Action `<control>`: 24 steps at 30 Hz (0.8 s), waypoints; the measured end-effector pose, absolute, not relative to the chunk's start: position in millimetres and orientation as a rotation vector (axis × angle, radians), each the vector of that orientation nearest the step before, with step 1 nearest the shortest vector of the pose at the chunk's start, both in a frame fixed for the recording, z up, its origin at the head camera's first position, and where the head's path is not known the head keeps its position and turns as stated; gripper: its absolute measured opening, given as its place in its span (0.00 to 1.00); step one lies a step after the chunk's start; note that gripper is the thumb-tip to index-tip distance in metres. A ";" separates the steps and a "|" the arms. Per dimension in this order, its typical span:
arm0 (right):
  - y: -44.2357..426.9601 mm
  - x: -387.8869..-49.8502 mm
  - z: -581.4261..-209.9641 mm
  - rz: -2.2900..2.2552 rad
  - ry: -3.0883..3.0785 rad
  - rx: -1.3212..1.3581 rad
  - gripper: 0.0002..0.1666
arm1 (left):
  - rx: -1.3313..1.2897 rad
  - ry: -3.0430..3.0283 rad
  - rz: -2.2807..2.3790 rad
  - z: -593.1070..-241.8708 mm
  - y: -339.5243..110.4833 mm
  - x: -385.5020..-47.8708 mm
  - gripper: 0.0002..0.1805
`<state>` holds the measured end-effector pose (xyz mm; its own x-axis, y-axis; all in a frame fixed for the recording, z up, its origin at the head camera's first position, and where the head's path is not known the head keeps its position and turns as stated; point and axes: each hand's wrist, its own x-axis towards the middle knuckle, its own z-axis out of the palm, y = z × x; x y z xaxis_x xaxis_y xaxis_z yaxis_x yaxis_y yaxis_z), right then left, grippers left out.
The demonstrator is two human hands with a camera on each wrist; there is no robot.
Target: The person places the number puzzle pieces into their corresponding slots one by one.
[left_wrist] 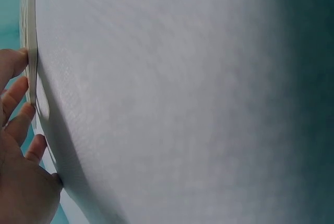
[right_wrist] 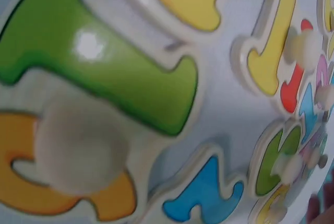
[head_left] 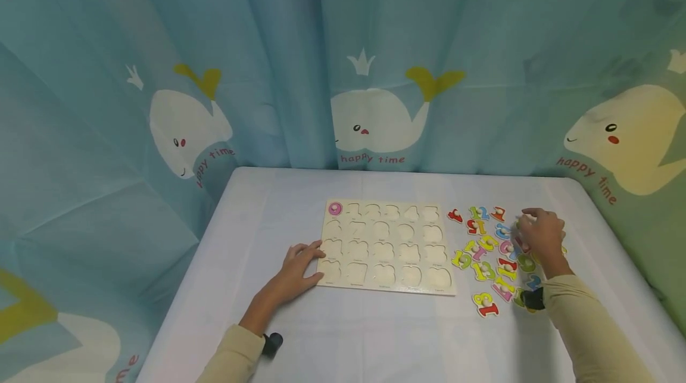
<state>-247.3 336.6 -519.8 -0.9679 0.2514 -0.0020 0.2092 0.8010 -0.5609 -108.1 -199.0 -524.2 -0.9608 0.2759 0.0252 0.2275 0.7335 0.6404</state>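
Note:
A pale wooden puzzle board (head_left: 395, 237) with rows of number-shaped recesses lies on the table. In its far left corner sits a pink round zero piece (head_left: 335, 208). My left hand (head_left: 292, 273) rests at the board's left edge, its fingertips touching the rim; the left wrist view shows the fingers (left_wrist: 19, 125) along that edge. Over the pile of colourful number pieces (head_left: 506, 268) my right hand (head_left: 542, 235) reaches down with bent fingers. Whether it pinches a piece is hidden. Close in the right wrist view lies a green-and-orange piece (right_wrist: 99, 62) with a round knob.
The white-covered table (head_left: 386, 335) ends at a blue whale-print curtain (head_left: 289, 73) behind and at the sides. Several number pieces lie close together right of the board, among them a red-and-yellow eighteen (head_left: 485, 304) nearest the front.

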 end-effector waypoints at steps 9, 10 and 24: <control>314.9 -256.5 -527.1 1.011 -2.900 -0.039 0.23 | 0.472 2.876 1.050 -526.6 -199.4 -109.2 0.19; 313.2 -257.3 -527.0 0.993 -2.897 -0.032 0.22 | 0.472 2.874 1.045 -527.0 -199.1 -109.0 0.19; 284.6 -264.0 -529.4 0.854 -2.779 -0.098 0.22 | 0.444 2.879 1.024 -517.8 -197.2 -106.7 0.18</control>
<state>-264.0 284.6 -529.4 -0.9709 0.1308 0.2007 -0.0044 0.8278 -0.5610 -106.7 -197.2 -517.8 -0.9572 0.2858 0.0452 0.2501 0.7390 0.6256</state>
